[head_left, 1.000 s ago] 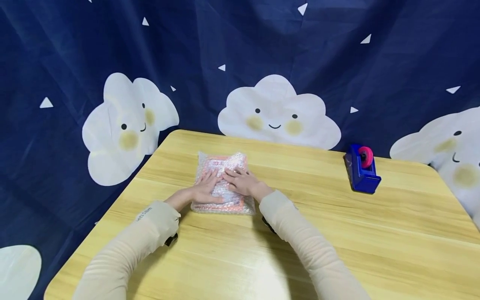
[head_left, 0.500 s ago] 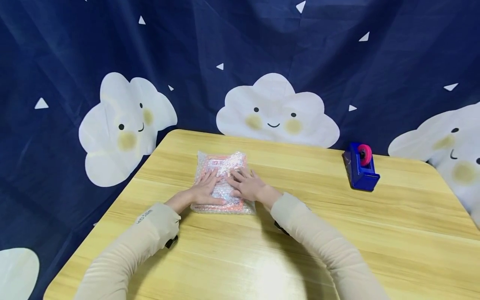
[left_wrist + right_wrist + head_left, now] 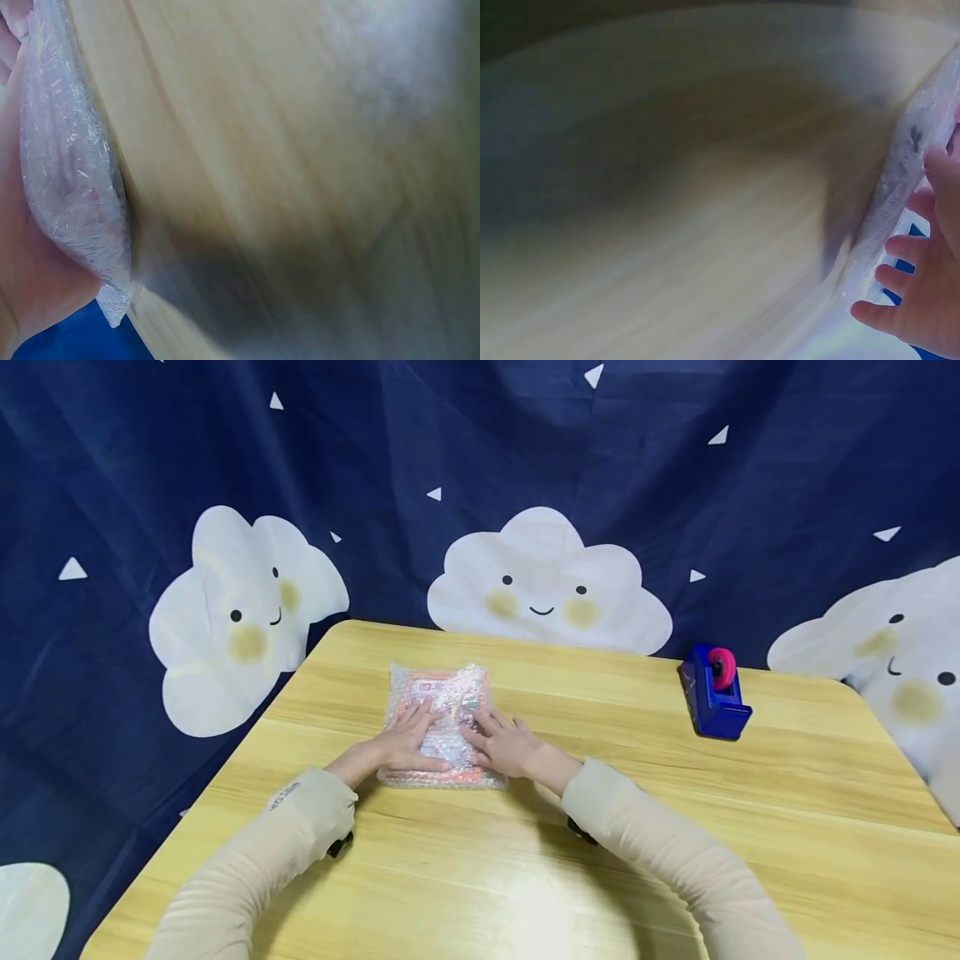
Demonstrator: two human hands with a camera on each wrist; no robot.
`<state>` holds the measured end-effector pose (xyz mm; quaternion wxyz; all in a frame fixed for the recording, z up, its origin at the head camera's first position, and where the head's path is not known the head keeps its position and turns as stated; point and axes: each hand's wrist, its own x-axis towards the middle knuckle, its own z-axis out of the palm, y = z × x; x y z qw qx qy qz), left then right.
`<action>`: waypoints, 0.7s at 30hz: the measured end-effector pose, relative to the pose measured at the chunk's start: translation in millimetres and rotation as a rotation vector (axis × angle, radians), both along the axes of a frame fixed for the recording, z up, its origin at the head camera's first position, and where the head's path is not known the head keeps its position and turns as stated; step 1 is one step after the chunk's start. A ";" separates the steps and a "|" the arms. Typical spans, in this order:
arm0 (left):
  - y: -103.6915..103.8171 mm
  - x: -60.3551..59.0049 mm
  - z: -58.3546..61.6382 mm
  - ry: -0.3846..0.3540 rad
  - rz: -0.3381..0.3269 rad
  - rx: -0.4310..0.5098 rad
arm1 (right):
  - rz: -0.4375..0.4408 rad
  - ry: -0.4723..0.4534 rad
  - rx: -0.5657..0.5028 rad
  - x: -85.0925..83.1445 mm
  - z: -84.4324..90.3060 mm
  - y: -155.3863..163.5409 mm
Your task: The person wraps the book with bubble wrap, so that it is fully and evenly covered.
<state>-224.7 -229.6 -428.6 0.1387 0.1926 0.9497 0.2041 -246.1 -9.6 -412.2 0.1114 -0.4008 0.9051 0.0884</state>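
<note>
Left hand: the left hand (image 3: 405, 743) lies flat on the left half of the bubble-wrap parcel (image 3: 441, 693), fingers straight and a little spread, pressing down; it grips nothing.
Right hand: the right hand (image 3: 508, 745) lies flat on the right half of the same parcel, fingers stretched toward the far edge; it also grips nothing. In the right wrist view the fingers (image 3: 900, 276) are straight beside the edge of the wrap.
Hands together: the two hands are just beside each other, with a narrow strip of the parcel between them.
Parcel: it lies flat on the tabletop (image 3: 675, 793), in the left half, nearer to the far edge. Something orange and white shows through the clear wrap; what it is I cannot tell. In the left wrist view the wrap (image 3: 67, 187) bulges at its edge under the hand.
Sleeves: both arms wear beige sleeves (image 3: 285, 835) that reach to the wrists.
Tape dispenser: a blue tape dispenser (image 3: 712, 693) with a pink roll stands near the far right edge, well apart from the hands.
Backdrop: a dark blue cloth (image 3: 450, 443) with white smiling clouds hangs behind the tabletop.
</note>
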 end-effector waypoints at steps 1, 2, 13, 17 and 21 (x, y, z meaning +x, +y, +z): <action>-0.3 -1.0 -0.4 -0.001 0.000 -0.020 | -0.005 -0.015 0.000 0.7 0.2 1.6; -0.4 -1.3 -0.2 -0.004 -0.002 -0.036 | -0.010 -0.028 -0.004 1.4 0.5 3.0; 2.1 -0.4 4.5 -0.041 -0.026 -0.066 | -0.023 -0.086 -0.047 5.0 -3.2 14.6; 1.0 -1.4 4.2 -0.043 -0.028 -0.046 | -0.018 -0.120 -0.069 5.9 -5.1 20.0; -1.0 -1.4 3.3 -0.048 -0.026 -0.042 | 0.001 -0.153 -0.088 5.8 -5.9 28.2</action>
